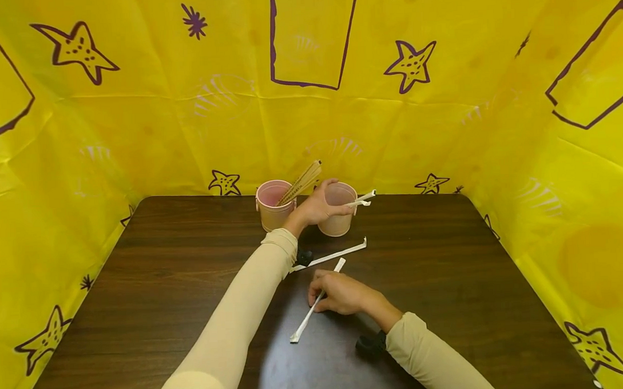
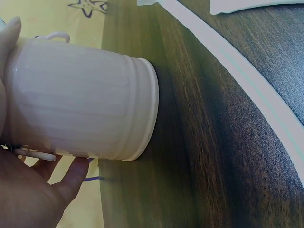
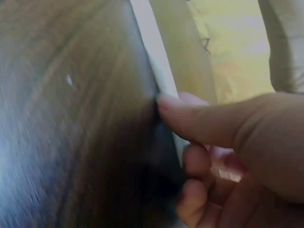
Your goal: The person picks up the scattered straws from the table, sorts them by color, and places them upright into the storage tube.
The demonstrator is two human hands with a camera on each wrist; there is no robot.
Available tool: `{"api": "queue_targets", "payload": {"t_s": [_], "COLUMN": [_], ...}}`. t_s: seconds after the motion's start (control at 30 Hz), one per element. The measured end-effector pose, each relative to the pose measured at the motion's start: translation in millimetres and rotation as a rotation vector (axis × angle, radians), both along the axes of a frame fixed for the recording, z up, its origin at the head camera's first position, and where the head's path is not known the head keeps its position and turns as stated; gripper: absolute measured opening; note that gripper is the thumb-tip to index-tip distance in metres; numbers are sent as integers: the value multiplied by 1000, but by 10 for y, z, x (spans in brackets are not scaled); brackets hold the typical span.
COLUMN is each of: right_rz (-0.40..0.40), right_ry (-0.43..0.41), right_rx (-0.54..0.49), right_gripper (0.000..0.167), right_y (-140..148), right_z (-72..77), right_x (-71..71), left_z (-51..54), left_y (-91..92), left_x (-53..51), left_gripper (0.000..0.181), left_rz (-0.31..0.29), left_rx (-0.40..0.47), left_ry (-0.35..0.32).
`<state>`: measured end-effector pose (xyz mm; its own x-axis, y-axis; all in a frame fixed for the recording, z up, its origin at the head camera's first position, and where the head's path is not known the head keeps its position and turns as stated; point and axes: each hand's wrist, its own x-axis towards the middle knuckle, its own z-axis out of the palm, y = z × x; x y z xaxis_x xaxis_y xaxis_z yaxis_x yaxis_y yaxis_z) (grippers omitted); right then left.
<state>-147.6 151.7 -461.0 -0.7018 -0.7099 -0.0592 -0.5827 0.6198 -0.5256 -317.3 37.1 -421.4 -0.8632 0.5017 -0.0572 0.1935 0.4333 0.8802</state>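
Observation:
My left hand (image 1: 316,208) holds the right-hand pink pail (image 1: 337,225) around its side near the rim; the left wrist view shows the pail (image 2: 80,99) upright on the table. Two white paper-wrapped straws (image 1: 364,200) stick out past its rim beside my thumb; their lower ends are hidden. Nearer to me, my right hand (image 1: 343,292) pinches another paper-wrapped straw (image 1: 307,323) between thumb and fingers, and that straw (image 3: 154,45) runs slantwise close over the tabletop. A further wrapped straw (image 1: 339,255) lies between the pail and my right hand, partly behind my left wrist.
A second pink pail (image 1: 275,220) stands to the left, with a bundle of tan printed sticks (image 1: 302,182) leaning out of it. The dark wooden table (image 1: 155,291) meets a yellow patterned sheet (image 1: 160,137) at the back and sides.

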Motion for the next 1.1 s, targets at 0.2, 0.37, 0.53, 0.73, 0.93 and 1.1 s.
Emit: {"api": "queue_targets", "payload": {"t_s": [0.2,0.37,0.53,0.73,0.93,1.1], "right_rz": [51,41,24,-41,-143,-343], "right_ry": [-1,-73,-100,-35,22,36], "right_rx": [9,-69,-119,-210,-414,-620], "right_gripper": [10,9,9,11,16,14], "right_y": [100,233,382,515,609,626], "right_z": [34,104,200,432,691,778], "right_x": [-24,-19,-22,-44,-38,-32], "left_z": [6,-7,-17,-10,-16,-14], "left_y": [-4,4,0,-1,3,-2], "left_x": [-2,-11,-16,-14,-20,-25], "left_gripper": [101,101,101,101,101,98], "left_rz": [1,-1,-4,-4,-5,-6], "left_rx": [4,10,11,3,4,12], "left_ry": [-1,-8,-6,-6,7,-4]}}
